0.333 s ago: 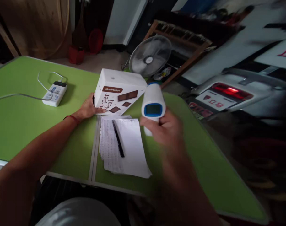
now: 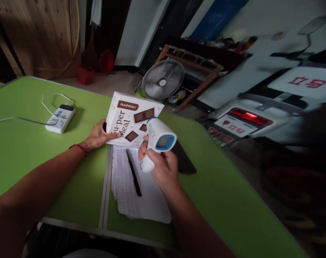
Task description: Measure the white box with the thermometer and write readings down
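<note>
Green table (image 2: 31, 150): thermometer (image 2: 157, 143) lower now in right-hand fingers (image 2: 152, 154), left hand (image 2: 98, 136) still steadying box (image 2: 133, 118).

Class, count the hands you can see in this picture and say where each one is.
2. The left hand rests on the white box at its left edge. The right hand grips the thermometer above the paper stack.
</note>
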Demonstrator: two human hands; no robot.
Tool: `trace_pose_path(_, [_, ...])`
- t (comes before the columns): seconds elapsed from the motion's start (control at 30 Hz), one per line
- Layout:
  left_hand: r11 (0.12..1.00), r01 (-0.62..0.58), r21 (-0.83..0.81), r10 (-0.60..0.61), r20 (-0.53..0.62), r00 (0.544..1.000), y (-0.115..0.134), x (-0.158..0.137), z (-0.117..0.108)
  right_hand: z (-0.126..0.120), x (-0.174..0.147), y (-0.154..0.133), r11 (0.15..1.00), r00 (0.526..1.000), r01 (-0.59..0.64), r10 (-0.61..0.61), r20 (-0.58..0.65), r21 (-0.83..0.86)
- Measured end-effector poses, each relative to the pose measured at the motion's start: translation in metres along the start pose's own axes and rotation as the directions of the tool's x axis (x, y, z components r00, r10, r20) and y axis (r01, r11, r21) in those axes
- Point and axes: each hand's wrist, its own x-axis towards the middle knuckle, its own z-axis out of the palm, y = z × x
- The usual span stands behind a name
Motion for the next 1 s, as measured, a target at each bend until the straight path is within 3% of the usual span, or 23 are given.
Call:
trace_pose_path(0.13, [0.997, 0.068, 0.022, -0.067, -0.021, 0.998, 0.010, -0.003, 0.001, 0.007, 0.006, 0.004, 0.999, 0.999, -0.036, 0.036, 0.021, 0.005])
trace_pose_path(0.53, [0.990, 0.028, -0.135, -0.006, 0.160, 0.987, 0.002, 0.003, -0.008, 0.015, 0.012, 0.014, 0.996, 0.995, -0.077, 0.073, 0.073, 0.040])
trace_pose_path(1.0, [0.996, 0.037, -0.077, -0.025, 0.154, 0.988, 0.005, 0.003, -0.011, 0.018, 0.007, 0.019, 0.993, 0.993, -0.071, 0.061, 0.099, 0.091])
